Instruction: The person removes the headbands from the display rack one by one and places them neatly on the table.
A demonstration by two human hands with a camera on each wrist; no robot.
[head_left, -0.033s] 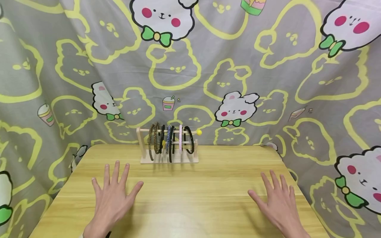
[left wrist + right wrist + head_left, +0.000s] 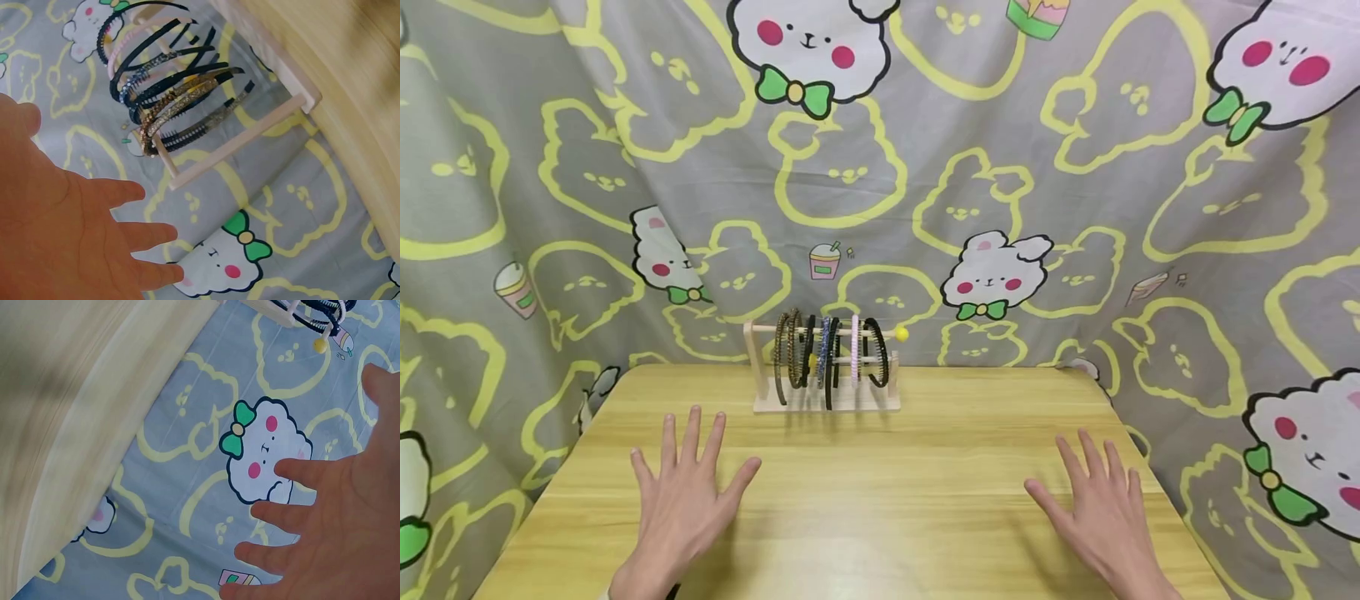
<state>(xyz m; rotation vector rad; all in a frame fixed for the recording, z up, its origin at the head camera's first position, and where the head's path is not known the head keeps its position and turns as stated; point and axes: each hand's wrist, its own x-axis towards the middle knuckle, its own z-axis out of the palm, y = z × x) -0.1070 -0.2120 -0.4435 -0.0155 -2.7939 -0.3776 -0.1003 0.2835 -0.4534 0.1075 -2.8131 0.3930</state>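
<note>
A wooden rack (image 2: 762,367) stands at the back of the table, left of the middle, with several headbands hung on its rods. Among them are brown glittery headbands (image 2: 793,350), a blue one (image 2: 824,350), a pink one (image 2: 854,350) and black ones (image 2: 882,354). My left hand (image 2: 681,508), fingers spread, is in front of the rack's left end and holds nothing. Far to the right, my right hand (image 2: 1101,517) is also spread and bare. The left wrist view shows the headbands (image 2: 169,81) beyond the left hand's fingers.
A wood-grain table (image 2: 880,500) spans the area under both hands. Behind it and along both sides hangs a grey curtain (image 2: 880,242) printed with yellow outlines and white cartoon animals. One rack rod ends in a yellow ball (image 2: 902,333) on the right.
</note>
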